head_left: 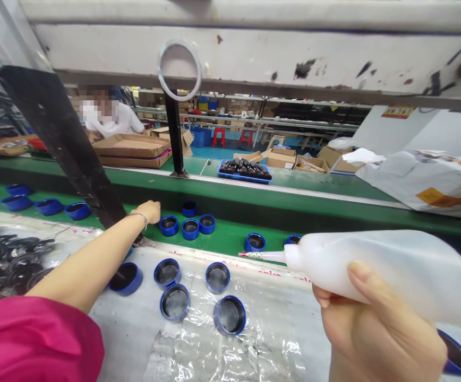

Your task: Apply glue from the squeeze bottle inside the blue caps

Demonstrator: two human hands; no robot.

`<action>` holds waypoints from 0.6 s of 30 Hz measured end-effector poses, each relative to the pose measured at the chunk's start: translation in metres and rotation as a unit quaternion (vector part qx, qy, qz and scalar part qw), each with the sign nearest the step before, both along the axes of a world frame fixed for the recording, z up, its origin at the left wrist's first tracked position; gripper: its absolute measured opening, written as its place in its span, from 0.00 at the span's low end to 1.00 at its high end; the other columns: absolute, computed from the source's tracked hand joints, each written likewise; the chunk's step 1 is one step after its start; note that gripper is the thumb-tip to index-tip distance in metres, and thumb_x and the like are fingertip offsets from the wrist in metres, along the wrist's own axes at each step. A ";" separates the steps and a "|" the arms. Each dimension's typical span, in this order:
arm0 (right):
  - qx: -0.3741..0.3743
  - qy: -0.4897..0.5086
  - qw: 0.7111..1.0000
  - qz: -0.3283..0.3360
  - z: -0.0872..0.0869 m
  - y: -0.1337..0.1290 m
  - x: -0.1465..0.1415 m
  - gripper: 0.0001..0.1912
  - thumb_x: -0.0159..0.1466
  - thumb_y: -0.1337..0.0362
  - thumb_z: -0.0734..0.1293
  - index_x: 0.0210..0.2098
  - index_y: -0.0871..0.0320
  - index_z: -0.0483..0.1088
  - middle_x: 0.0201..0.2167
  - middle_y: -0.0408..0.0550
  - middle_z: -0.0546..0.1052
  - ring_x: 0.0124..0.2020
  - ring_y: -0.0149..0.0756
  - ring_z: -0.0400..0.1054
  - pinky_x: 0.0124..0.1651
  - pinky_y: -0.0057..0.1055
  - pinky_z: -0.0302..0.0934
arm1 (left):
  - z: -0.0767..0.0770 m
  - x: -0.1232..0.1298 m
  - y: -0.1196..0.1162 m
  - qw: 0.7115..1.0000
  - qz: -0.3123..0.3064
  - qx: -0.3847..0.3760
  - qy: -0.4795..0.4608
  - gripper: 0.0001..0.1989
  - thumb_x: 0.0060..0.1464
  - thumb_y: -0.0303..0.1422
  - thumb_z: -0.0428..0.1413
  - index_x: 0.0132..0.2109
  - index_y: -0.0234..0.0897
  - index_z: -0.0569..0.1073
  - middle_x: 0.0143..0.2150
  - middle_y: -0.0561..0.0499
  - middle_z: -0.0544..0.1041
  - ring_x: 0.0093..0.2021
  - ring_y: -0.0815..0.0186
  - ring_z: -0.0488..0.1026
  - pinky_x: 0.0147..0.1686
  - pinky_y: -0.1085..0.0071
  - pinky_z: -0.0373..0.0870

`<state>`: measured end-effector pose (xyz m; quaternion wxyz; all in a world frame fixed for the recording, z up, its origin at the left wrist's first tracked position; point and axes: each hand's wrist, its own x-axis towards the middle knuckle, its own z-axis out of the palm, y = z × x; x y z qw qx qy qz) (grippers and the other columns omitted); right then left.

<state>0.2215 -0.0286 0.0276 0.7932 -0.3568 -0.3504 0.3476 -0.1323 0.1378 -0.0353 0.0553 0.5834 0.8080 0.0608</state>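
My right hand (382, 313) grips a translucent white squeeze bottle (374, 260), held sideways. Its thin nozzle points left, with a reddish tip over the near border of the green belt. My left hand (150, 212) is stretched out across the belt, its fingers curled; whatever they hold, if anything, is hidden. Close beside it on the belt is a small blue round cup with a dark inside (169, 226), among several like it. More blue cups (175, 303) stand open side up on the plastic-covered table (270, 339) in front of me.
Black ring-like parts (11, 260) are heaped at the left. A black slanted post (63, 138) rises beside my left arm, and a pale beam (254, 58) crosses overhead. Beyond the belt are a blue tray of dark parts (245, 170), cardboard boxes (133, 146) and a seated person (113, 119).
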 end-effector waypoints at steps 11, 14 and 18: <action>0.035 -0.012 0.999 0.002 -0.018 0.010 -0.008 0.18 0.49 0.64 0.79 0.38 0.58 0.75 0.25 0.41 0.73 0.19 0.32 0.67 0.13 0.26 0.59 | 0.034 0.088 -0.105 0.931 -0.250 0.073 -0.255 0.33 0.45 0.33 0.68 0.59 0.45 0.71 0.51 0.55 0.80 0.49 0.59 0.80 0.52 0.69 0.76; 0.049 -0.022 0.998 0.014 -0.025 0.012 -0.008 0.20 0.49 0.64 0.80 0.40 0.59 0.76 0.25 0.41 0.74 0.19 0.32 0.67 0.13 0.26 0.60 | 0.023 0.112 -0.131 0.864 -0.299 0.045 -0.403 0.26 0.43 0.33 0.68 0.51 0.42 0.73 0.46 0.53 0.81 0.46 0.58 0.80 0.49 0.66 0.76; 0.062 -0.030 0.997 0.021 -0.029 0.011 -0.008 0.13 0.51 0.67 0.79 0.35 0.58 0.77 0.23 0.41 0.73 0.18 0.31 0.67 0.14 0.26 0.60 | 0.020 0.121 -0.139 0.834 -0.292 0.008 -0.468 0.25 0.42 0.33 0.67 0.50 0.41 0.74 0.46 0.51 0.81 0.46 0.56 0.80 0.49 0.64 0.76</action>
